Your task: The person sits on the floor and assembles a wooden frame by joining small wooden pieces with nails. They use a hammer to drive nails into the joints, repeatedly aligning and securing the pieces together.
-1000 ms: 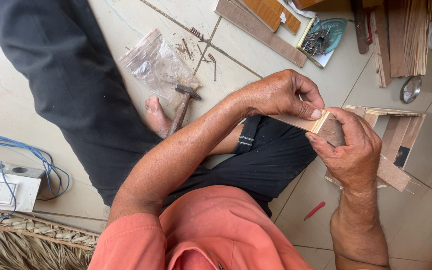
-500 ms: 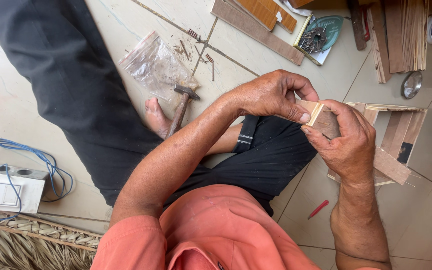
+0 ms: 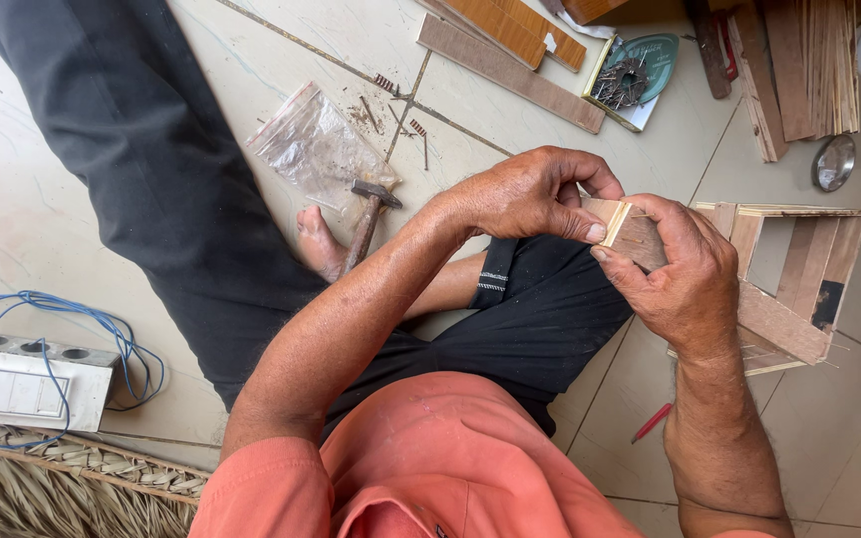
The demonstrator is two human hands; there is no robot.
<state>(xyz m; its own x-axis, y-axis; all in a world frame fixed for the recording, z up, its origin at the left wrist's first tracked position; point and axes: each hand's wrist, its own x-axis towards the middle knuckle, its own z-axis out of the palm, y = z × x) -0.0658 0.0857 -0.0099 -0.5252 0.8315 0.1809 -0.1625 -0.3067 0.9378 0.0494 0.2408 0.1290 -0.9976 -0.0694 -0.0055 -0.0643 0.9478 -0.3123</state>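
My left hand [image 3: 530, 194] and right hand [image 3: 685, 284] meet on a small wooden piece [image 3: 628, 231] — left thumb and fingertips pinched tight on its pale edge, right fingers curled closed around its far side. I hold it over my lap, just left of the open wooden frame [image 3: 789, 289] on the tiled floor [image 3: 32, 209]. Well left of the frame lies a white power strip [image 3: 27, 384] with blue wire; nearer — a hammer [image 3: 366, 221] against a clear plastic bag [image 3: 316, 149]. Below the frame sits a red pencil [image 3: 652, 422].
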